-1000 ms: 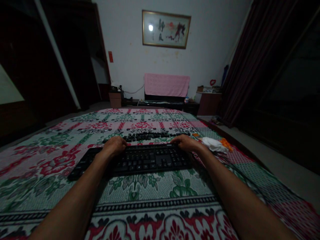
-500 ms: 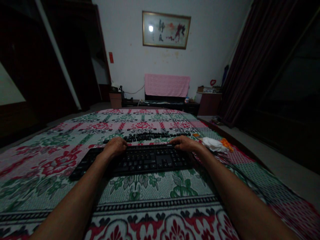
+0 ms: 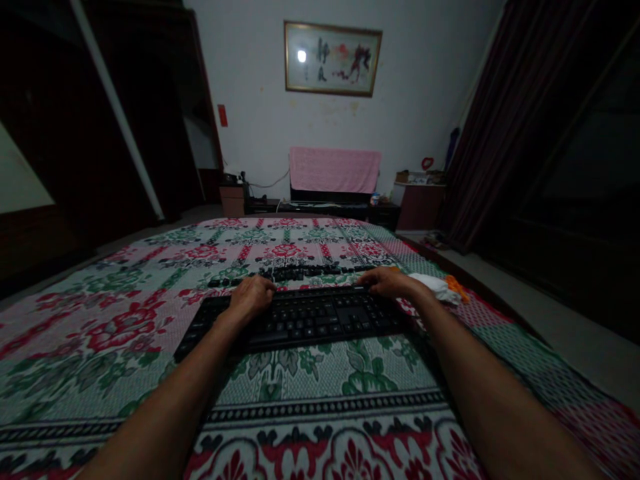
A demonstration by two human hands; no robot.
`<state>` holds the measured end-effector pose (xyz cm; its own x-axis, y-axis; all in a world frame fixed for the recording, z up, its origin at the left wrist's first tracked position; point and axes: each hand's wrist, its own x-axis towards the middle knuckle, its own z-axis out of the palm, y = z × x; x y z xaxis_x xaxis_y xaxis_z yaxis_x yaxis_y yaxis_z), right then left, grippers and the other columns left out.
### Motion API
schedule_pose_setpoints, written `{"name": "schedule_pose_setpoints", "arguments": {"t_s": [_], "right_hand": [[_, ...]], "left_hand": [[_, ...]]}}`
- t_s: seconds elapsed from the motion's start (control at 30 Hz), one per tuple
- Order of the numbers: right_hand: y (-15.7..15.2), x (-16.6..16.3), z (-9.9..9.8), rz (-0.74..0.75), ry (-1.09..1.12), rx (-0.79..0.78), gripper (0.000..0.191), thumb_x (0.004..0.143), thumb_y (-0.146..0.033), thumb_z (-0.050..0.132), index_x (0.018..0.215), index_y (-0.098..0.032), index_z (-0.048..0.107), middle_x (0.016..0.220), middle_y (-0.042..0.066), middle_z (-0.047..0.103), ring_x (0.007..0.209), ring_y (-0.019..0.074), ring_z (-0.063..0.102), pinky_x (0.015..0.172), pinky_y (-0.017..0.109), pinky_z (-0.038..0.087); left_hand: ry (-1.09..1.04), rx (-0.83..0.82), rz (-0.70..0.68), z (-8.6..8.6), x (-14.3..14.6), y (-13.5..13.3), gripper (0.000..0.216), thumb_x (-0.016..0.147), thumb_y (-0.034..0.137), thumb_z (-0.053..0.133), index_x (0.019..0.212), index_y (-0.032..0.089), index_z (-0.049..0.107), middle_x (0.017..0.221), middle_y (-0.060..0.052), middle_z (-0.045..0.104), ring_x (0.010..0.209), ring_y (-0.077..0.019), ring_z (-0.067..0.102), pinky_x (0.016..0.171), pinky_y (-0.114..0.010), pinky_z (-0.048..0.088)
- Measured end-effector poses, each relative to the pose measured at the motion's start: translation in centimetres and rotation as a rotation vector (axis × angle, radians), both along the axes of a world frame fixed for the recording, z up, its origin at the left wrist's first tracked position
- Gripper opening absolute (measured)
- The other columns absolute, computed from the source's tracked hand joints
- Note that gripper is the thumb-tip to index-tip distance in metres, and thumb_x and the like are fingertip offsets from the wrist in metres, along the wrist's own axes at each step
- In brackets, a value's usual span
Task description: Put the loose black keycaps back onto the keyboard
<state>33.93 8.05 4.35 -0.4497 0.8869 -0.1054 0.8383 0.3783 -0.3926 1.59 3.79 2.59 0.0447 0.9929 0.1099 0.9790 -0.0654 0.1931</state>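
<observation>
The flat black plastic keyboard (image 3: 320,319) lies at my 12 o'clock on the floral woven bedspread (image 3: 310,377). My left hand (image 3: 253,298) curls tight over its 11 o'clock edge. My right hand (image 3: 389,282) rests at its 1 o'clock corner, grip unclear. It looks light, stiff and slick, best held by the far edge.

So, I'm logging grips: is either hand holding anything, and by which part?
Both rest on the far edge of the black keyboard, the left hand left of its middle, the right hand near its right corner; whether they grip it cannot be told.
</observation>
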Motion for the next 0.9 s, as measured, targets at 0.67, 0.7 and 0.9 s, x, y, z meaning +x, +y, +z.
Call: {"name": "schedule_pose_setpoints", "arguments": {"t_s": [0.67,0.7,0.9], "right_hand": [[2.8,-13.7,-2.7,-0.039,0.059,0.412,0.036,0.07,-0.025,0.058,0.105,-0.023,0.064,0.094,0.002,0.068,0.083,0.0156,0.061,0.075,0.021,0.043],[3.0,-13.8,-2.9,-0.046,0.048,0.415,0.036,0.07,-0.025,0.058,0.105,-0.024,0.063,0.094,0.003,0.068,0.084,0.0154,0.061,0.076,0.021,0.043],[3.7,-14.6,-3.3,-0.109,-0.056,0.385,0.038,0.07,-0.026,0.057,0.108,-0.026,0.061,0.093,0.002,0.068,0.087,0.0166,0.061,0.077,0.023,0.043]], "left_hand": [[-0.022,-0.015,0.176,0.4,-2.8,-0.3,0.03,0.074,0.03,0.042,0.088,0.027,0.068,0.096,-0.006,0.067,0.093,-0.0238,0.059,0.077,-0.032,0.046],[-0.023,-0.018,0.178,0.5,-2.8,-0.3,0.03,0.074,0.03,0.042,0.088,0.027,0.068,0.095,-0.006,0.067,0.093,-0.0238,0.059,0.077,-0.031,0.046],[-0.034,-0.02,0.195,0.5,-2.7,-0.3,0.028,0.073,0.028,0.045,0.088,0.027,0.069,0.094,-0.006,0.068,0.093,-0.0218,0.059,0.076,-0.028,0.046]]}}
